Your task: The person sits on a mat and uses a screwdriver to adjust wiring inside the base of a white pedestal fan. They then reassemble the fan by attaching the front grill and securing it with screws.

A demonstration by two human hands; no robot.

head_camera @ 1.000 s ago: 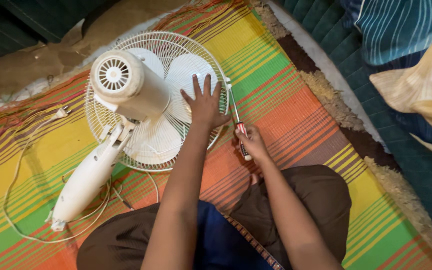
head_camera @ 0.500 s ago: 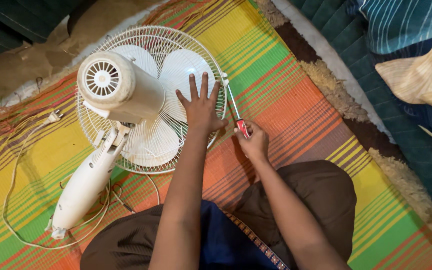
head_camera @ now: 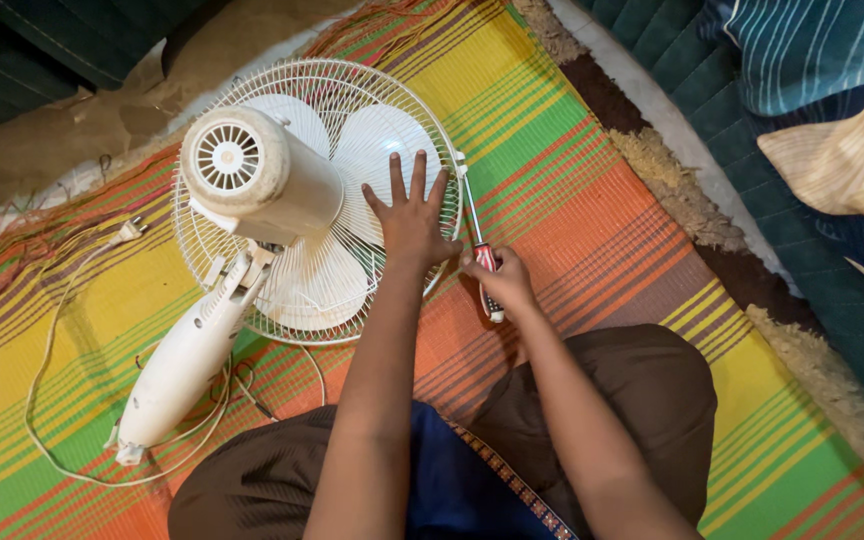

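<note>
Left hand [head_camera: 410, 215], fingers spread, presses the white fan [head_camera: 317, 200] cage's three-o'clock rim; right hand [head_camera: 500, 282] grips a screwdriver [head_camera: 479, 250] there.

White pedestal fan [head_camera: 282, 200] lies face down on striped woven mat [head_camera: 592, 200]. Left hand [head_camera: 410, 215] flat on fan's wire grille [head_camera: 352, 110], fingers [head_camera: 395, 175] spread. Right hand [head_camera: 500, 280] grips red-handled screwdriver [head_camera: 479, 245], tip at grille rim. Power cord [head_camera: 52, 330] trails left.
</note>
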